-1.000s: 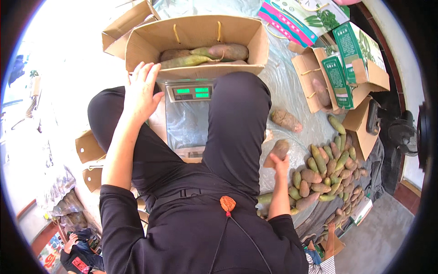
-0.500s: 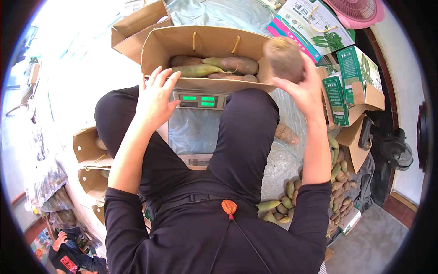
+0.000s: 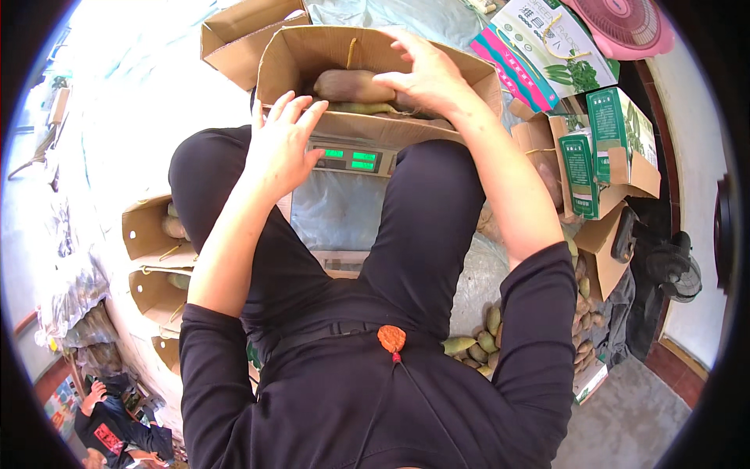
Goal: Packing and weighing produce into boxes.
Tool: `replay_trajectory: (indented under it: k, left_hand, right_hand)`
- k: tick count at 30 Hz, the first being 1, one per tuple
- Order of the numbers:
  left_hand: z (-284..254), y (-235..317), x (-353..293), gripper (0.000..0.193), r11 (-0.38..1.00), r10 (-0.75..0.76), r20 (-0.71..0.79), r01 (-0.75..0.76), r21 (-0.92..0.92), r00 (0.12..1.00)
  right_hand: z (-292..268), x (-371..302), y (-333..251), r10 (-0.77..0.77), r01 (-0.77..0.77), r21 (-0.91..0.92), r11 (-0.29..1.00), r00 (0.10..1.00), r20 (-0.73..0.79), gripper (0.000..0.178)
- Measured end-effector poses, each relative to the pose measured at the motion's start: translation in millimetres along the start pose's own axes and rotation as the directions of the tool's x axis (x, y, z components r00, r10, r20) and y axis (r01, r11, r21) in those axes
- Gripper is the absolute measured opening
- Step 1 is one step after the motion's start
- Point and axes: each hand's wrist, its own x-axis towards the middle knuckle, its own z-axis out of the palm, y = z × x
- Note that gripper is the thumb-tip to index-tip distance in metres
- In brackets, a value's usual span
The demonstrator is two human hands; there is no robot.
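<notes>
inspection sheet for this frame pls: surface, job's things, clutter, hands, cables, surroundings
Surface: plastic sheet on the ground, under a scale with a lit green display.
Job's things: open cardboard box on the scale, holding sweet potatoes.
Clutter: loose sweet potato pile at the right; small open boxes at the left; green printed cartons at the right.
Hands: left hand open, resting on the box's near wall; right hand inside the box on the potatoes, grip unclear.
Cables: nothing seen.
Surroundings: pink fan top right; another person bottom left.

Black long-sleeved top with pushed-up sleeves, black trousers, orange toggle at waist.
</notes>
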Motion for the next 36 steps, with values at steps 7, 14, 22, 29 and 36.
replay_trajectory:
  k: [7, 14, 22, 29, 36]
  left_hand:
    - [6.7, -2.6, 0.8, 0.067, 1.0, 0.006, -0.055, -0.005, 0.003, 0.998]
    - [10.2, -1.0, 5.6, 0.062, 0.999, 0.029, -0.131, -0.032, -0.02, 0.991]
    - [20.1, -9.0, 2.7, 0.061, 0.996, 0.091, -0.14, -0.094, -0.011, 0.986]
    - [30.5, -11.3, 14.8, 0.059, 0.978, 0.2, -0.148, -0.207, -0.034, 0.968]
    - [17.4, -20.7, 3.9, 0.061, 0.988, 0.155, -0.164, -0.152, 0.033, 0.974]
  right_hand:
    - [-50.5, -109.9, 55.8, 0.251, -0.078, 0.447, 0.891, 0.905, -0.343, 0.033]
    - [3.0, -321.1, 172.5, 0.726, -0.497, 0.545, 0.676, 0.578, -0.373, 0.025]
    - [159.5, -526.2, 173.3, 0.969, -0.921, 0.361, 0.143, 0.205, 0.139, 0.024]
    - [227.2, -582.2, 120.4, 0.943, -0.913, 0.386, -0.129, 0.008, 0.334, 0.029]
    - [231.9, -582.1, 124.9, 0.932, -0.888, 0.425, -0.173, -0.009, 0.361, 0.025]
